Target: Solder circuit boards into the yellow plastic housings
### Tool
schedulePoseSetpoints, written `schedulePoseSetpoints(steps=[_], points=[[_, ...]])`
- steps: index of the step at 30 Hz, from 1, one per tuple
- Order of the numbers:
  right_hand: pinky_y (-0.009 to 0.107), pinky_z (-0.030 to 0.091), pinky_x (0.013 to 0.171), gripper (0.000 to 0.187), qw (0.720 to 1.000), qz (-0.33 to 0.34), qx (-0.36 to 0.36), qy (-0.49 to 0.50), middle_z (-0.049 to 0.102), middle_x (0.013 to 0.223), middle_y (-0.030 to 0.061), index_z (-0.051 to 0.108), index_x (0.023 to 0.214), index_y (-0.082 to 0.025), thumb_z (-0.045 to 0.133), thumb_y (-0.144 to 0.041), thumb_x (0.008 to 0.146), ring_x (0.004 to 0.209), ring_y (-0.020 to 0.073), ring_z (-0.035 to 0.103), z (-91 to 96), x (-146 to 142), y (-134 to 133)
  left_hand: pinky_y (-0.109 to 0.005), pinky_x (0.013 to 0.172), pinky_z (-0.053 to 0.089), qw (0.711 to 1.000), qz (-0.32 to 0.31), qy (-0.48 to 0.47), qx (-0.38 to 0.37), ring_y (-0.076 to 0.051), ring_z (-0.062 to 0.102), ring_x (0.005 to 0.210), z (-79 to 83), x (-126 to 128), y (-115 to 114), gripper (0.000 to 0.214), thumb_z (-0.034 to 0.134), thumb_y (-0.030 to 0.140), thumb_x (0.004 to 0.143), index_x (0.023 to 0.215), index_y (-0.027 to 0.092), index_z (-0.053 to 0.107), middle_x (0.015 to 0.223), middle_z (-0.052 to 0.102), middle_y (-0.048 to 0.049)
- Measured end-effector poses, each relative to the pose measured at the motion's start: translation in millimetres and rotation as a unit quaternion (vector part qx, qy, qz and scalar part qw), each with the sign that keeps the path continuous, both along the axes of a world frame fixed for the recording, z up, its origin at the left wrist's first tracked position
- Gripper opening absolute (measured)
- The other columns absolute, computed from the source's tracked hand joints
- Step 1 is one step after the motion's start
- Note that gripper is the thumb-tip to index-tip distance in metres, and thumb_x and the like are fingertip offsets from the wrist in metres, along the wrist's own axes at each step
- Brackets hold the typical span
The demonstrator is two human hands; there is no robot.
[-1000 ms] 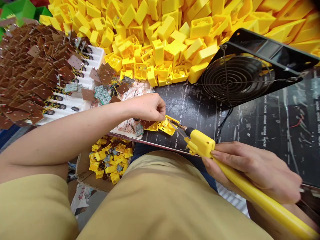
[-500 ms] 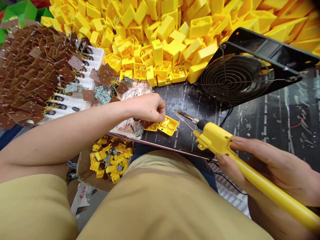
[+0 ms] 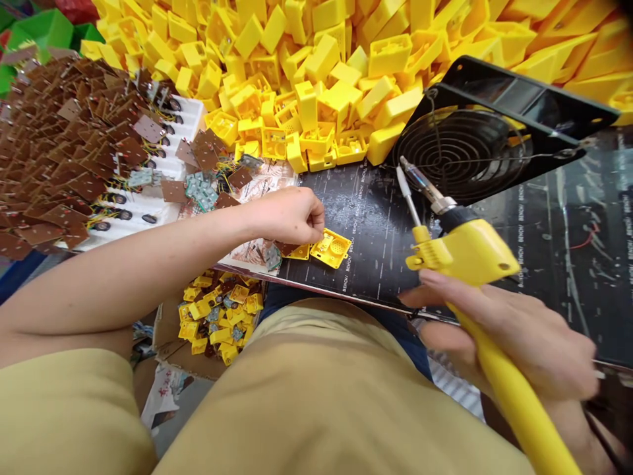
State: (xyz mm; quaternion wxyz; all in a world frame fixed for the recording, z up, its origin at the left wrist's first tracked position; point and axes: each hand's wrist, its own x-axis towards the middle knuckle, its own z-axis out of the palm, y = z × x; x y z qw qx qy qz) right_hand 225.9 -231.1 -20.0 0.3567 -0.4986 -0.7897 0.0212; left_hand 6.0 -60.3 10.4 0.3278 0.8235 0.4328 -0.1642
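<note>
The left hand (image 3: 291, 214) pinches down on a small yellow housing (image 3: 332, 247) lying near the front edge of the black mat (image 3: 376, 218), while the right hand (image 3: 514, 330) grips a yellow soldering iron (image 3: 467, 254) lifted tip-up before the fan (image 3: 462, 155), where its hot tip could probably scorch the grille or nearby fingers.

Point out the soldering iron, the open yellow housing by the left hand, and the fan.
soldering iron (image 3: 469, 254), head view, yellow body
yellow housing (image 3: 331, 248), head view, open inside face
fan (image 3: 462, 155), head view, wire grille
</note>
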Motion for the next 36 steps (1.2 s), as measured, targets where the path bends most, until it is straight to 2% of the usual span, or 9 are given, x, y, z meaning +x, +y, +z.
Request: schedulePoseSetpoints(steps=[3, 8, 11, 16, 21, 27, 31, 33, 36], points=[[0.021, 0.053, 0.065, 0.019, 0.999, 0.043, 0.031, -0.007, 0.072, 0.086, 0.0012, 0.060, 0.110, -0.021, 0.064, -0.019, 0.092, 0.068, 0.0121, 0.068, -10.8, -13.2, 16.6, -0.025, 0.067, 0.038, 0.998, -0.026, 0.016, 0.052, -0.015, 0.060, 0.067, 0.5, -0.8, -5.5, 0.014, 0.063, 0.023, 0.072, 0.079, 0.018, 0.075, 0.070, 0.068, -0.0014], [0.032, 0.057, 0.071, 0.042, 0.999, 0.031, 0.001, 0.019, 0.068, 0.092, 0.0082, 0.054, 0.116, -0.018, 0.070, -0.041, 0.086, 0.082, 0.0224, 0.069, -41.2, -42.7, 37.4, -0.028, 0.077, 0.041, 0.988, -0.062, 0.017, 0.141, -0.019, 0.063, 0.081, -1.4, -7.5, -15.5, 0.021, 0.059, 0.024, 0.079, 0.092, 0.021, 0.075, 0.078, 0.071, -0.0030], [0.035, 0.057, 0.073, 0.039, 0.999, 0.030, 0.002, 0.014, 0.066, 0.093, 0.0085, 0.051, 0.121, -0.018, 0.067, -0.032, 0.089, 0.085, 0.0239, 0.068, -50.7, -54.2, 47.3, -0.025, 0.076, 0.041, 0.990, -0.053, -0.023, 0.130, -0.016, 0.064, 0.079, -3.0, -12.0, -17.0, 0.021, 0.059, 0.022, 0.082, 0.097, 0.020, 0.073, 0.084, 0.073, -0.0022], [0.032, 0.057, 0.079, 0.032, 0.998, 0.064, 0.001, 0.013, 0.067, 0.098, 0.0055, 0.049, 0.121, -0.022, 0.062, -0.022, 0.092, 0.088, 0.0191, 0.067, -44.3, -47.2, 56.0, -0.023, 0.069, 0.040, 0.995, -0.022, -0.056, 0.076, -0.012, 0.063, 0.073, -5.5, -13.7, -14.9, 0.017, 0.061, 0.021, 0.082, 0.092, 0.018, 0.075, 0.081, 0.073, -0.0004], [0.033, 0.055, 0.085, 0.028, 0.998, 0.041, 0.042, 0.022, 0.066, 0.091, 0.0023, 0.050, 0.114, -0.022, 0.065, -0.021, 0.090, 0.087, 0.0174, 0.066, -36.9, -48.4, 59.0, -0.022, 0.066, 0.040, 0.996, 0.002, -0.083, 0.037, -0.011, 0.059, 0.066, -7.9, -11.6, -11.1, 0.017, 0.062, 0.019, 0.081, 0.090, 0.014, 0.074, 0.075, 0.071, -0.0003], [0.034, 0.051, 0.085, 0.021, 0.997, 0.024, 0.078, -0.013, 0.061, 0.080, -0.0021, 0.052, 0.110, -0.021, 0.063, -0.025, 0.093, 0.073, 0.0152, 0.061, -43.8, -65.0, 71.4, -0.022, 0.061, 0.040, 0.991, 0.032, -0.126, -0.006, -0.011, 0.057, 0.061, -14.8, -10.9, -3.8, 0.014, 0.063, 0.018, 0.078, 0.086, 0.014, 0.073, 0.070, 0.069, 0.0019], [0.032, 0.047, 0.092, 0.022, 0.997, 0.018, 0.079, -0.010, 0.065, 0.082, -0.0050, 0.051, 0.112, -0.022, 0.061, -0.015, 0.092, 0.073, 0.0124, 0.063, -47.6, -66.6, 72.1, -0.022, 0.059, 0.040, 0.987, 0.037, -0.152, -0.024, -0.010, 0.056, 0.058, -18.9, -12.5, -2.0, 0.011, 0.061, 0.015, 0.077, 0.081, 0.013, 0.071, 0.067, 0.067, 0.0020], [0.032, 0.046, 0.095, 0.024, 0.997, 0.018, 0.076, -0.006, 0.066, 0.083, -0.0062, 0.052, 0.113, -0.022, 0.060, -0.013, 0.092, 0.073, 0.0117, 0.064, -47.5, -63.5, 70.5, -0.024, 0.062, 0.043, 0.986, 0.023, -0.165, 0.002, -0.012, 0.060, 0.064, -18.8, -16.2, -6.9, 0.012, 0.059, 0.018, 0.080, 0.083, 0.014, 0.070, 0.072, 0.069, 0.0007], [0.033, 0.047, 0.097, 0.027, 0.997, 0.018, 0.072, -0.003, 0.067, 0.085, -0.0061, 0.052, 0.115, -0.022, 0.062, -0.014, 0.092, 0.074, 0.0119, 0.065, -45.5, -57.2, 68.5, -0.036, 0.085, 0.047, 0.972, -0.023, -0.200, 0.123, -0.020, 0.066, 0.089, -20.7, -24.6, -23.8, 0.019, 0.056, 0.028, 0.086, 0.095, 0.017, 0.069, 0.093, 0.073, -0.0037]])
